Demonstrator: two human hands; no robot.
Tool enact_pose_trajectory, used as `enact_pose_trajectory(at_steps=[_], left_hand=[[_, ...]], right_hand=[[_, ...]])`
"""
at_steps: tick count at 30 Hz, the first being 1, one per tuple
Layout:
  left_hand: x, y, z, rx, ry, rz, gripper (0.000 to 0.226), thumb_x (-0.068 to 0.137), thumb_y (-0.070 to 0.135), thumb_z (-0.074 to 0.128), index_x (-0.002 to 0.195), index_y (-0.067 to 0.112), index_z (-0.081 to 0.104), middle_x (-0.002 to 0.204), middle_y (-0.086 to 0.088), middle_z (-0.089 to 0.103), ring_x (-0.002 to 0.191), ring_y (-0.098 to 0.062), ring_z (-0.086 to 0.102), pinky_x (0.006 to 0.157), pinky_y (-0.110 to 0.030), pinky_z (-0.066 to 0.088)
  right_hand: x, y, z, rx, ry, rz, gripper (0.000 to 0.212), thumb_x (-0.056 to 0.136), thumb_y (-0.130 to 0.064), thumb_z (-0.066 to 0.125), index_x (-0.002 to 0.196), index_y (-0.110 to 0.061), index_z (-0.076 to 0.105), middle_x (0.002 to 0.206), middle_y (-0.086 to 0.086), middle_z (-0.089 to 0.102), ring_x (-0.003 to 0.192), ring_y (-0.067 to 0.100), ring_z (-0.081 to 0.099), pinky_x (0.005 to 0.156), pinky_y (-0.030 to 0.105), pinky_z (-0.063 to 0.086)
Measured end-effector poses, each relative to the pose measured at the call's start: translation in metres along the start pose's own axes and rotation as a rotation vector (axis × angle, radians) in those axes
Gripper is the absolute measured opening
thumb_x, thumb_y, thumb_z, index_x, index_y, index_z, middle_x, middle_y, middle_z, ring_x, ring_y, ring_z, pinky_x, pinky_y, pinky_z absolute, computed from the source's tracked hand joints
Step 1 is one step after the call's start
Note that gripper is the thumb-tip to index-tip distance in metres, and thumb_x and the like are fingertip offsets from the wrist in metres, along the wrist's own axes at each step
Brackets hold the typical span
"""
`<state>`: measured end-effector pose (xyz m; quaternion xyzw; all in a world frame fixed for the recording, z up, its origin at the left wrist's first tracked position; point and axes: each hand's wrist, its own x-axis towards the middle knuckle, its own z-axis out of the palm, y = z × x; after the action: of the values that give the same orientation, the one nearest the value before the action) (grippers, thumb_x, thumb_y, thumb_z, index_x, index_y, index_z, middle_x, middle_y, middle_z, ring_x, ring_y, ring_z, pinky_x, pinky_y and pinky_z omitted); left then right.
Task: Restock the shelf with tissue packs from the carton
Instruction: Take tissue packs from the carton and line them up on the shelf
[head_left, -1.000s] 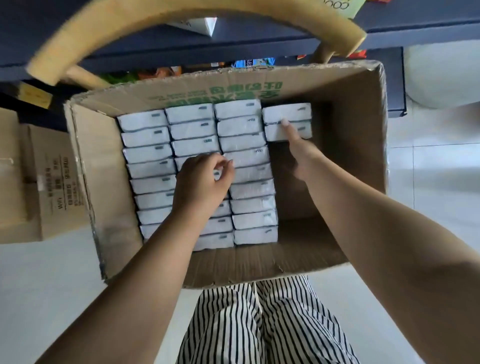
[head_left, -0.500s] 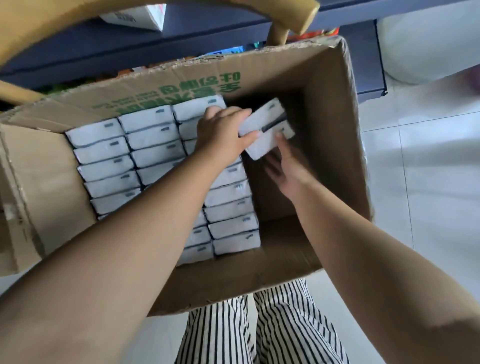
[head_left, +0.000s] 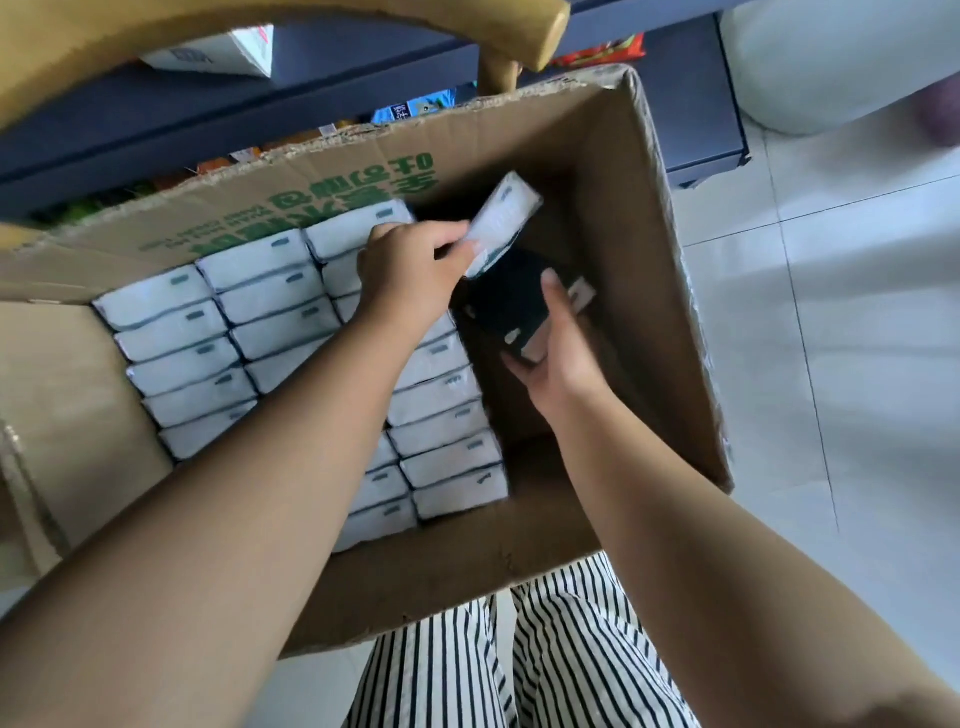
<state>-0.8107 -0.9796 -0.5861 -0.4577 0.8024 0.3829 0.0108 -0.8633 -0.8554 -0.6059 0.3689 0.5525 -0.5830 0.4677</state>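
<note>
You had open room only in the carton's (head_left: 670, 291) right column; packed tissue rows (head_left: 249, 332) filled the rest, and the wooden chair rail (head_left: 311, 31) crossed overhead at the shelf (head_left: 363, 104).

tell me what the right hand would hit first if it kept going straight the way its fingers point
The right hand already holds a dark-faced pack, fingers pointing up-frame toward the carton's far wall. Straight on, the white pack in the left hand looks nearest in line, then the far wall; depth is unclear.
</note>
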Motion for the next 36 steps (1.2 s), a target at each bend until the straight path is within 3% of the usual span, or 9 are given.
enact_pose_trajectory(at_steps=[5, 11, 14, 17, 20, 24, 28, 32, 36], left_hand=[[-0.036, 0.020, -0.027, -0.163, 0.076, -0.032, 0.036, 0.090, 0.025, 0.059, 0.122, 0.008, 0.061, 0.120, -0.004, 0.064, 0.110, -0.010, 0.056, 0.088, -0.013, 0.039], [-0.095, 0.033, -0.074, -0.494, 0.277, -0.243, 0.035, 0.088, 0.023, 0.061, 0.120, 0.007, 0.061, 0.100, 0.014, 0.058, 0.089, 0.007, 0.057, 0.076, 0.000, 0.041], [-0.121, 0.030, -0.094, -0.528, 0.383, -0.244, 0.032, 0.087, 0.026, 0.063, 0.117, 0.018, 0.061, 0.091, 0.023, 0.057, 0.078, 0.018, 0.056, 0.074, 0.000, 0.041], [-0.143, 0.013, -0.111, -0.276, 0.497, -0.105, 0.032, 0.087, 0.028, 0.062, 0.114, 0.009, 0.065, 0.098, 0.014, 0.061, 0.093, -0.003, 0.059, 0.080, -0.011, 0.043], [-0.152, -0.020, -0.111, 0.132, 0.526, 0.086, 0.033, 0.085, 0.025, 0.056, 0.099, -0.001, 0.071, 0.092, -0.010, 0.071, 0.082, -0.028, 0.065, 0.074, -0.031, 0.047], [-0.154, -0.057, -0.083, 0.302, 0.481, 0.066, 0.029, 0.079, 0.024, 0.057, 0.088, 0.002, 0.074, 0.089, -0.014, 0.071, 0.079, -0.034, 0.066, 0.071, -0.034, 0.050], [-0.159, -0.078, -0.028, 0.361, 0.222, -0.038, 0.029, 0.072, 0.028, 0.067, 0.086, 0.004, 0.075, 0.109, -0.024, 0.065, 0.096, -0.043, 0.063, 0.074, -0.049, 0.051], [-0.161, -0.075, -0.016, 0.280, 0.144, -0.241, 0.042, 0.085, 0.042, 0.058, 0.113, 0.012, 0.068, 0.143, -0.014, 0.042, 0.132, -0.031, 0.037, 0.098, -0.042, 0.032], [-0.145, -0.077, -0.052, 0.083, 0.293, -0.211, 0.066, 0.076, 0.057, 0.037, 0.099, 0.007, 0.072, 0.110, -0.014, 0.065, 0.103, -0.031, 0.059, 0.085, -0.036, 0.043]], right_hand=[[-0.010, -0.003, -0.003, -0.036, 0.129, -0.015, 0.047, 0.089, -0.019, 0.062, 0.132, -0.017, 0.043, 0.122, 0.007, 0.051, 0.099, 0.021, 0.050, 0.085, 0.035, 0.052], [-0.049, -0.009, -0.015, -0.112, 0.018, -0.074, 0.044, 0.090, -0.019, 0.062, 0.131, -0.017, 0.047, 0.114, 0.006, 0.056, 0.097, 0.022, 0.057, 0.089, 0.040, 0.052], [-0.068, -0.014, -0.019, -0.140, -0.045, -0.154, 0.023, 0.092, -0.017, 0.058, 0.115, -0.015, 0.054, 0.104, 0.004, 0.061, 0.095, 0.020, 0.060, 0.086, 0.038, 0.053], [-0.084, -0.019, -0.018, -0.202, -0.136, -0.248, 0.026, 0.095, -0.017, 0.053, 0.121, -0.014, 0.051, 0.109, 0.003, 0.061, 0.100, 0.018, 0.060, 0.087, 0.036, 0.053], [-0.089, -0.020, -0.015, -0.270, -0.275, -0.265, 0.034, 0.096, -0.018, 0.049, 0.129, -0.014, 0.047, 0.121, 0.007, 0.057, 0.111, 0.021, 0.056, 0.088, 0.036, 0.053], [-0.089, -0.008, -0.015, -0.373, -0.371, -0.229, 0.037, 0.095, -0.018, 0.050, 0.131, -0.014, 0.046, 0.126, 0.009, 0.056, 0.116, 0.024, 0.055, 0.092, 0.039, 0.051], [-0.085, 0.004, -0.024, -0.506, -0.324, -0.222, 0.033, 0.095, -0.016, 0.050, 0.128, -0.014, 0.048, 0.119, 0.006, 0.058, 0.110, 0.021, 0.057, 0.091, 0.038, 0.052], [-0.080, 0.010, -0.037, -0.543, -0.237, -0.237, 0.034, 0.094, -0.015, 0.053, 0.127, -0.013, 0.044, 0.109, 0.001, 0.056, 0.102, 0.019, 0.057, 0.081, 0.034, 0.054], [-0.080, 0.006, -0.043, -0.574, -0.295, -0.237, 0.023, 0.095, -0.011, 0.051, 0.117, -0.017, 0.047, 0.101, -0.002, 0.056, 0.091, 0.016, 0.059, 0.075, 0.032, 0.057]])
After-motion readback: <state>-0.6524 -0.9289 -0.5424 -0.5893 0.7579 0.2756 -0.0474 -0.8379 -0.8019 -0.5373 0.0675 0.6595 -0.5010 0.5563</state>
